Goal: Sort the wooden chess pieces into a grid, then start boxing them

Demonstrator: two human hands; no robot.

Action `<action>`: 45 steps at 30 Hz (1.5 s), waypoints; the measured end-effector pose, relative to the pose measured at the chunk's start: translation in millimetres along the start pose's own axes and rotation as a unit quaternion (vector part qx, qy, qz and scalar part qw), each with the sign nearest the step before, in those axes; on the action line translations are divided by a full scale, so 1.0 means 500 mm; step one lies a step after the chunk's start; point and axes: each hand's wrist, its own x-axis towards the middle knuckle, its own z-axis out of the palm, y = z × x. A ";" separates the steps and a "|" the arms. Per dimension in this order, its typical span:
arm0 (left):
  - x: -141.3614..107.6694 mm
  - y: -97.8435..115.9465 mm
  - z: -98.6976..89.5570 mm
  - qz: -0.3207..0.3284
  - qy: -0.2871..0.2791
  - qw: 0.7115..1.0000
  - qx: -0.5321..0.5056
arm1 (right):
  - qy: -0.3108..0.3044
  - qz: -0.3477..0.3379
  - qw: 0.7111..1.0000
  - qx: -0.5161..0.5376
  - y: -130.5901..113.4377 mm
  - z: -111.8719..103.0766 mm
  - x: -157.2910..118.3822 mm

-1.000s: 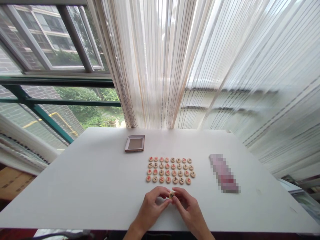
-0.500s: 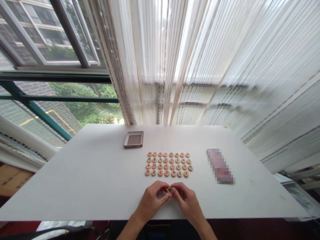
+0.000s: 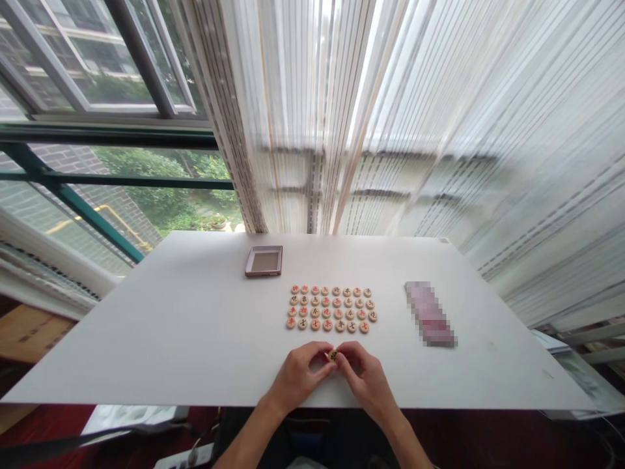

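Between my fingertips is a round Chinese chess piece (image 3: pixel 333 355) with a dark character facing up toward me. My left hand (image 3: pixel 303 371) pinches it from the left, and my right hand (image 3: pixel 364 374) pinches it from the right. Both hands are closed on this one piece, close to the table's front edge. Just beyond them lie rows of Chinese chess pieces (image 3: pixel 326 312), pale discs marked in red or black. The bottom row is one piece shorter than the others, at its right end.
A shallow open box (image 3: pixel 264 262) sits at the back left of the white table (image 3: pixel 170 326). On the right lies a blurred pinkish item (image 3: pixel 430 314). Sheer striped curtains (image 3: pixel 303 130) hang behind the table, beside a window (image 3: pixel 122 163) at left.
The whole view has shifted, so the table and pieces appear slightly higher. Both hands still hold the same chess piece, which looks slightly turned.
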 end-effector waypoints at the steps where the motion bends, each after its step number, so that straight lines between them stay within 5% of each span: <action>1: 0.000 -0.001 0.000 0.003 -0.002 1.000 0.003 | 0.000 -0.001 1.000 -0.005 0.001 0.000 0.000; 11: -0.007 -0.008 0.004 0.012 0.031 0.998 0.048 | -0.009 -0.003 0.999 -0.033 -0.005 0.001 0.000; 45: -0.006 -0.005 0.004 0.002 0.018 0.996 0.083 | 0.013 -0.007 0.999 -0.046 0.004 0.003 0.000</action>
